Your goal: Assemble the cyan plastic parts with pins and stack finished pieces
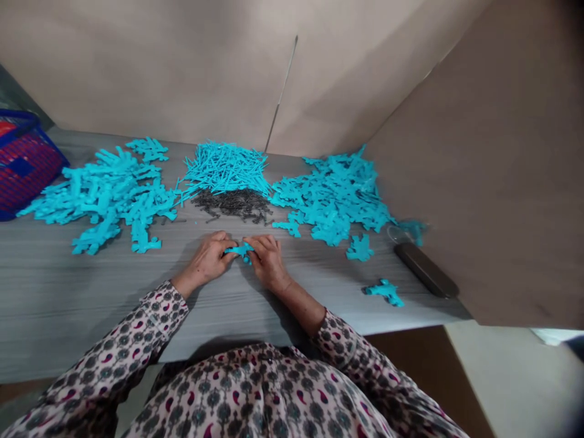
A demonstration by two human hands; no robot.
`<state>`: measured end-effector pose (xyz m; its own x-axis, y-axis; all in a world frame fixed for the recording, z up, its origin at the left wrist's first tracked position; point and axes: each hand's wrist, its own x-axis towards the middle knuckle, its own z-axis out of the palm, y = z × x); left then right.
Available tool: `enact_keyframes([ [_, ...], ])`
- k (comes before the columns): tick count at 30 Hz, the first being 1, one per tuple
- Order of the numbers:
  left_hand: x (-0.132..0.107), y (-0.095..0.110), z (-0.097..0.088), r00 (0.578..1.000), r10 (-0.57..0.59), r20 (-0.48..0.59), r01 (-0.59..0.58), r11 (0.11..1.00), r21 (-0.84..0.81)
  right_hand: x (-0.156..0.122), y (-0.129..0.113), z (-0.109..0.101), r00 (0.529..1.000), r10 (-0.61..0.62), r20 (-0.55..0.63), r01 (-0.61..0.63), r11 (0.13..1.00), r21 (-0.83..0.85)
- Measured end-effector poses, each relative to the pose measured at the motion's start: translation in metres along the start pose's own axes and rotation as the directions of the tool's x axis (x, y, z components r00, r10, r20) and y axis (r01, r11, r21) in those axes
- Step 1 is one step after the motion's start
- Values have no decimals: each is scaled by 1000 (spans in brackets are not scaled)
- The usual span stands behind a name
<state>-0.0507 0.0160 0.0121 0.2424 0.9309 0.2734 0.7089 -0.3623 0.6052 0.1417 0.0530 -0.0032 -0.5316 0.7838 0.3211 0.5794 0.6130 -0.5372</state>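
My left hand and my right hand meet at the middle of the grey table, fingers pinched on a small turquoise plastic piece held between them. Just beyond the hands lies a heap of small dark pins. Behind that sits a bundle of thin turquoise sticks. A wide pile of turquoise flat parts spreads to the left, and another such pile to the right.
A blue and red basket stands at the far left edge. A dark flat case lies at the right by the cardboard wall. Two loose turquoise pieces rest near it.
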Motion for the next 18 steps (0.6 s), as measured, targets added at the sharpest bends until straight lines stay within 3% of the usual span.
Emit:
enact_keyframes([
  [4,1,2,3,990,-97,-102,74,974,-213,2,9,1,996,65,-66,-46,965,259],
  [8,3,12,1,971,-202,-131,133,903,-408,7,14,-4,995,95,-15,-66,798,600],
  [11,4,24,-6,982,-122,-144,54,914,-401,10,12,-13,998,15,60,-52,736,675],
  [18,1,41,-19,991,36,-127,-68,964,-258,10,-1,-29,993,-113,34,57,711,700],
])
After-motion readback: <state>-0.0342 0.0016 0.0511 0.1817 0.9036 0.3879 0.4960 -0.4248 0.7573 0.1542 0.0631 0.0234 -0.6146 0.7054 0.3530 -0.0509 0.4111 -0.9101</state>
